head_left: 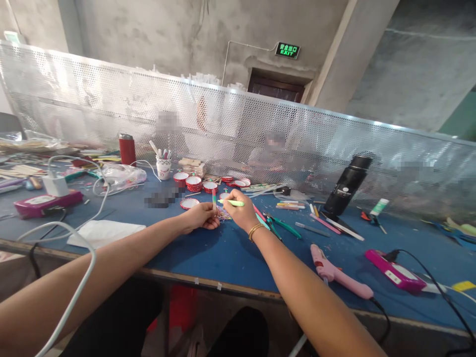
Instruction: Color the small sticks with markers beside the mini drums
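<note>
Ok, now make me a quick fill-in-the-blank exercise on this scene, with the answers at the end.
1. The coloured stick is in the ____ hand.
2. The right hand holds a green pen, and its wrist wears a ____.
3. The glue gun is ____ in colour.
4. The lit sign reads ____ in English.

Missing words: left; bracelet; pink; EXIT.

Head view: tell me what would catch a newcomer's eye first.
Probably the centre, where the left hand holds a colour-banded stick and the right hand points a light green marker at it. Next come the black bottle at right, the pink glue gun below it in view, and the green exit sign high above.
</note>
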Demonstrator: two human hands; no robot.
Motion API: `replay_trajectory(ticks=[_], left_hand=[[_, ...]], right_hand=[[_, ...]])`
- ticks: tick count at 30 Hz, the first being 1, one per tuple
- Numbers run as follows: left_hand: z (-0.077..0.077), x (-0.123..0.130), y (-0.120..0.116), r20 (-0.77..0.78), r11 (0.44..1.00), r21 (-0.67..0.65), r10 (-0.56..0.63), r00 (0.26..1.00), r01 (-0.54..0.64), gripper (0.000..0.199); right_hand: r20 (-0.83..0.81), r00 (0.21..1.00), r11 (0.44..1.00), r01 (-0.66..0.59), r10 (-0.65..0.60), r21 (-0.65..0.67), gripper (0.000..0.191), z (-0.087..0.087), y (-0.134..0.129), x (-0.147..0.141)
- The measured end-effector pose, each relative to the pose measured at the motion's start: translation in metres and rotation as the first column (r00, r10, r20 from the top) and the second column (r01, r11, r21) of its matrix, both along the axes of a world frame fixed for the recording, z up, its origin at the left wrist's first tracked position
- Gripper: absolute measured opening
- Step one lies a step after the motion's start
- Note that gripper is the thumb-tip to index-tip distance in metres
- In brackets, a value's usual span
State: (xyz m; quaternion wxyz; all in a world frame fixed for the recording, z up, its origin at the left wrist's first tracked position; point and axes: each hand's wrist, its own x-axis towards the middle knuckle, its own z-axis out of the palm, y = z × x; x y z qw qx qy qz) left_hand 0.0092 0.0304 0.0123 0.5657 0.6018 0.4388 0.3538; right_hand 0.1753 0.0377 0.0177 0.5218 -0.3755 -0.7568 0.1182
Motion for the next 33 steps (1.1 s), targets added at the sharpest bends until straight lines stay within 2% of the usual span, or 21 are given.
replay_trajectory(ticks=[6,10,15,22,26,33], left_hand=[[-0.0038,-0.0027,0.004,0.029,1.0,0.002,-0.021,0.999,0.021,0.018],[-0.004,-0.0033,0.0041,0.014,1.0,0.0,-0.027,1.0,0.027,0.012],[-0.0025,-0.0027,0.0028,0.023,0.999,-0.025,-0.025,0.999,0.026,0.013],[0.0018,-0.0008,-0.0014,0.024,0.999,-0.051,0.008,1.0,-0.007,0.013],[0.005,-0.0005,-0.0044,-0.001,0.999,-0.051,0.017,1.0,-0.018,0.016],[0.0027,-0.0012,-0.0019,0.007,0.999,-0.045,0.0,1.0,0.001,0.022]], right_hand=[[-0.021,0.996,0.995,-0.086,0.085,-0.047,0.007,0.0004,-0.0026,-0.0035],[-0.037,0.995,0.995,-0.096,0.095,-0.039,0.011,0.0017,-0.0032,-0.0021],[-0.065,0.991,0.993,-0.116,0.114,-0.029,0.013,0.0015,-0.003,-0.0009],[-0.075,0.995,0.996,-0.075,0.071,-0.048,0.007,0.0017,-0.0026,0.0001],[-0.048,0.998,0.999,-0.038,0.038,-0.013,0.007,0.0038,-0.0043,0.0014],[-0.007,0.999,0.999,-0.039,0.039,-0.016,0.008,0.0026,-0.005,-0.0007]])
